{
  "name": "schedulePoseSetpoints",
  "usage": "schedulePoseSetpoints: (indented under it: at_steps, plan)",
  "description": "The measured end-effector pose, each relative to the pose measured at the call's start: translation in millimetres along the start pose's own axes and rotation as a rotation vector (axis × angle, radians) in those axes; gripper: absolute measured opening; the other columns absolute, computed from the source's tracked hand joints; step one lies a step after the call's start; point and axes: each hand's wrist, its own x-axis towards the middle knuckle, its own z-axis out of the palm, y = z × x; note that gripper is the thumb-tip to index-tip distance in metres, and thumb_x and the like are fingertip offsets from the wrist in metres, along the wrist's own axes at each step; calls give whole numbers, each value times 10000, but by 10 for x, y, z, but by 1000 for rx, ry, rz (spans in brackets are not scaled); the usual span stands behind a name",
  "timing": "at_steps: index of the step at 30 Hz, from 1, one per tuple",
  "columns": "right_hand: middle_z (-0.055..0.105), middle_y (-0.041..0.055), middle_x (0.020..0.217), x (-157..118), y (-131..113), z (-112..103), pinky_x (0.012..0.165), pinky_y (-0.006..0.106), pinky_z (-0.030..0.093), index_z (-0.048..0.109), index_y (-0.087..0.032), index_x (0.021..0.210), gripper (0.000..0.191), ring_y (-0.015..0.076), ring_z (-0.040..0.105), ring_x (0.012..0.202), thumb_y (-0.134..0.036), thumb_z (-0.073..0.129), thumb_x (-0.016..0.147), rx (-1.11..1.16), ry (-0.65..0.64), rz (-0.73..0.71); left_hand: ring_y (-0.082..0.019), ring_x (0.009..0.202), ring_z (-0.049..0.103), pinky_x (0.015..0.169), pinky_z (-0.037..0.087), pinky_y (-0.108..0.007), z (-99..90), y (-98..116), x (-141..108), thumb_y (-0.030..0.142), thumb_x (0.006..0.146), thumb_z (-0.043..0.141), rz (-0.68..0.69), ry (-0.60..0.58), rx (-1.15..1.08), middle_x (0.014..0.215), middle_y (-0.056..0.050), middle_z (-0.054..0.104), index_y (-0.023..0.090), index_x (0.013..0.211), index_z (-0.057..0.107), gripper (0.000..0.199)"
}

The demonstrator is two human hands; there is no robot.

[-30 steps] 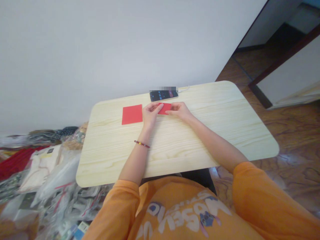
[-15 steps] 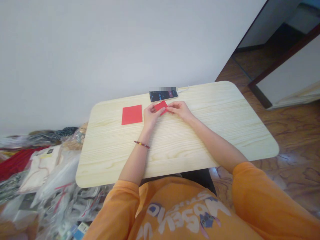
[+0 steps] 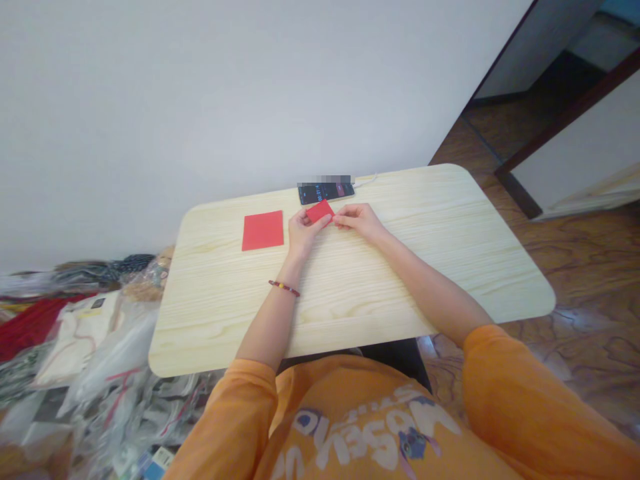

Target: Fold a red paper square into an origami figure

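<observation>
Pine desk point(image 3: 380, 293) w/ phone point(image 3: 325, 193) at back: flat red paper sq point(image 3: 263, 230) lay untouched; L hand point(image 3: 303, 233) pinched smaller red piece point(image 3: 320, 211); R hand point(image 3: 360, 221) alongside, grip unclear.

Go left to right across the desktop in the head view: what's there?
red paper square → left hand → smaller red paper piece → right hand
</observation>
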Motion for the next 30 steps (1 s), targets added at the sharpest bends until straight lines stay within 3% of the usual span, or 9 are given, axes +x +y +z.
schedulePoseSetpoints:
  at_steps: [8,16,20,30]
  plan:
    - [642,22,571,44,30,-26,495,230,387,682,-150,638,399,87,512,504,-527,788,563,26,-78,-11,-175,771,703,753,560,-301,16,-14,10,300,539,851,-9,34,-1,850,-53,737,170,946,633,479]
    - [610,-4,545,25,33,20,455,223,356,654,-155,645,376,76,482,477,-483,812,545,52,6,-25,-178,769,703,750,556,-300,22,11,5,275,524,851,-26,46,-18,837,-50,738,163,923,642,464]
    - [584,-16,520,27,26,24,449,216,334,644,-149,645,380,70,473,468,-475,809,543,61,-18,-20,-174,769,702,768,546,-302,32,22,-6,264,506,858,-29,66,-55,835,-45,740,164,906,637,467]
    - [587,-14,534,20,-4,14,466,215,328,611,-148,613,370,63,472,476,-455,806,545,57,-65,5,-88,568,604,627,479,-220,9,57,3,312,488,861,-34,191,-153,609,47,648,187,852,662,433]
